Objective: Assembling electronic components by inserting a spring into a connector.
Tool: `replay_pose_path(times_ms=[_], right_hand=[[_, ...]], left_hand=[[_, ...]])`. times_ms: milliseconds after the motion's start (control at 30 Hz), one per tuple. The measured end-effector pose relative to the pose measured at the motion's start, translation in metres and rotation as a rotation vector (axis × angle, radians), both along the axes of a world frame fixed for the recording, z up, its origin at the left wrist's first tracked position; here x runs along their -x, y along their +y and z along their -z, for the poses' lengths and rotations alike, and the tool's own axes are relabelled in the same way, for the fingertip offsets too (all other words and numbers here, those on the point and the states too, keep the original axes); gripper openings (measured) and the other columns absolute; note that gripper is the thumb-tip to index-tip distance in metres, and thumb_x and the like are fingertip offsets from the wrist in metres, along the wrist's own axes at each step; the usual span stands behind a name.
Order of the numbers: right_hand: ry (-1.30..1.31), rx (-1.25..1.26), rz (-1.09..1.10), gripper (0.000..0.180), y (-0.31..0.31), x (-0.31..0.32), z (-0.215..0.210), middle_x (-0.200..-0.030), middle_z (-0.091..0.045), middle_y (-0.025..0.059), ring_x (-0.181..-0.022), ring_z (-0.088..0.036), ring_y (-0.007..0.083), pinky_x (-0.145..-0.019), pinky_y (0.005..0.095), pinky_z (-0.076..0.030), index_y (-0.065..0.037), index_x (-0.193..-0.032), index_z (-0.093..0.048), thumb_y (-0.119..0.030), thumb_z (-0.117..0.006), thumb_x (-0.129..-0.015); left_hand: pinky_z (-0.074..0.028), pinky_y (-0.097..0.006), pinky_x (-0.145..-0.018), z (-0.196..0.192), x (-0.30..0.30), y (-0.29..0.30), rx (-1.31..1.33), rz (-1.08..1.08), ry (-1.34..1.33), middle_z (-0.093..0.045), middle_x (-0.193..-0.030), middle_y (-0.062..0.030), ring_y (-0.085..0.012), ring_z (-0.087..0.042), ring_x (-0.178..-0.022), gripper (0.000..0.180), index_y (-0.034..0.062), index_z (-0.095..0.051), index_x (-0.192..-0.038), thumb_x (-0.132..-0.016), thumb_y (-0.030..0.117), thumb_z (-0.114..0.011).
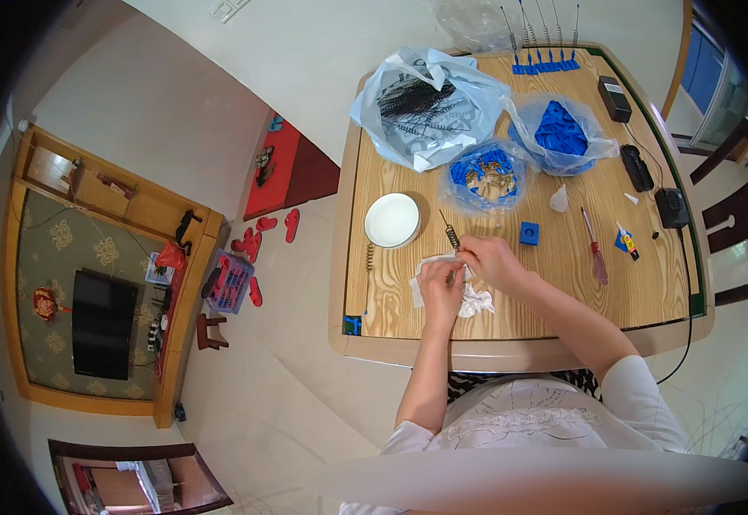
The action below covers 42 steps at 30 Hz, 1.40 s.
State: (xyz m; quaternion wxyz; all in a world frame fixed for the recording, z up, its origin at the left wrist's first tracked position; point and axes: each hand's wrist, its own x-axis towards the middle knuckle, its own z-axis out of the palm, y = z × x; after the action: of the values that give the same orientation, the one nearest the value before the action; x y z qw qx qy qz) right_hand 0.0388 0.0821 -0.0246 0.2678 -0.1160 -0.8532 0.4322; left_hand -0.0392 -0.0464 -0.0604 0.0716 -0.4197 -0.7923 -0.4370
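My right hand [492,262] is closed, its fingertips pinching a dark coiled wire [451,237] whose thin straight end points up and away. My left hand [441,287] is beside it, fingers bent and pressed together over white tissue [419,292]; what lies between those fingers is hidden. A crumpled piece of white tissue [477,301] rests under my right wrist. Left of my hands stands a round white bowl [392,221], with another coiled wire [370,257] lying below it. A small blue block [529,233] with a round hole sits right of my right hand.
Plastic bags hold black coiled wires [413,107], brass and blue parts [487,180] and blue pieces [560,129]. Upright coiled wires stand in a blue holder [546,67] at the far edge. A screwdriver [596,257], glue tube [628,244] and black adapter [671,208] with a cable lie right.
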Motion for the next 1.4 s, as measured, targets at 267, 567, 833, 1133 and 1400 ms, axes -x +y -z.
replay_pose_path(times_ms=[267,567,833,1133,1400], right_hand=[[0.021,0.038,-0.021,0.011,0.001,-0.004,0.002,-0.07,-0.059,0.0198,-0.069,-0.058,0.0398,-0.059,0.0434,-0.045,-0.003,-0.081,-0.057,-0.013,-0.059,-0.084],[0.013,0.02,-0.028,0.01,0.001,-0.005,-0.002,-0.071,-0.059,0.0189,-0.07,-0.059,0.0391,-0.06,0.043,-0.045,-0.003,-0.082,-0.057,-0.012,-0.059,-0.083],[-0.008,0.025,-0.016,0.01,0.001,-0.006,-0.001,-0.073,-0.06,0.0186,-0.071,-0.059,0.0394,-0.061,0.0439,-0.045,-0.003,-0.084,-0.058,-0.013,-0.06,-0.083],[0.011,0.002,-0.028,0.011,0.0,-0.005,0.0,-0.071,-0.059,0.018,-0.071,-0.058,0.0395,-0.06,0.0449,-0.045,-0.004,-0.082,-0.057,-0.014,-0.059,-0.084],[0.008,-0.041,-0.032,0.011,0.0,-0.005,-0.001,-0.072,-0.059,0.0175,-0.071,-0.058,0.0394,-0.06,0.0454,-0.044,-0.004,-0.081,-0.056,-0.014,-0.059,-0.084]], left_hand=[[-0.043,-0.038,-0.077,0.002,0.003,0.004,0.04,0.001,0.021,-0.063,-0.08,-0.006,-0.0269,-0.055,-0.083,0.011,0.0052,-0.067,-0.08,-0.07,0.005,-0.072],[-0.039,-0.038,-0.076,0.002,0.011,0.004,0.07,0.069,-0.022,-0.061,-0.08,-0.0051,-0.0256,-0.054,-0.083,0.011,0.0065,-0.068,-0.08,-0.07,0.009,-0.073],[-0.039,-0.039,-0.077,-0.008,0.017,0.005,0.192,0.189,0.033,-0.062,-0.082,-0.0068,-0.0276,-0.056,-0.085,0.016,0.0056,-0.064,-0.084,-0.069,0.008,-0.07],[-0.046,-0.04,-0.077,-0.014,0.022,0.002,0.147,0.259,0.032,-0.064,-0.084,-0.011,-0.0307,-0.059,-0.085,0.017,0.0021,-0.065,-0.083,-0.067,0.0,-0.07],[-0.045,-0.039,-0.078,-0.011,0.022,0.0,0.129,0.239,0.023,-0.064,-0.085,-0.0116,-0.0305,-0.058,-0.086,0.015,0.0019,-0.065,-0.084,-0.07,0.0,-0.068]])
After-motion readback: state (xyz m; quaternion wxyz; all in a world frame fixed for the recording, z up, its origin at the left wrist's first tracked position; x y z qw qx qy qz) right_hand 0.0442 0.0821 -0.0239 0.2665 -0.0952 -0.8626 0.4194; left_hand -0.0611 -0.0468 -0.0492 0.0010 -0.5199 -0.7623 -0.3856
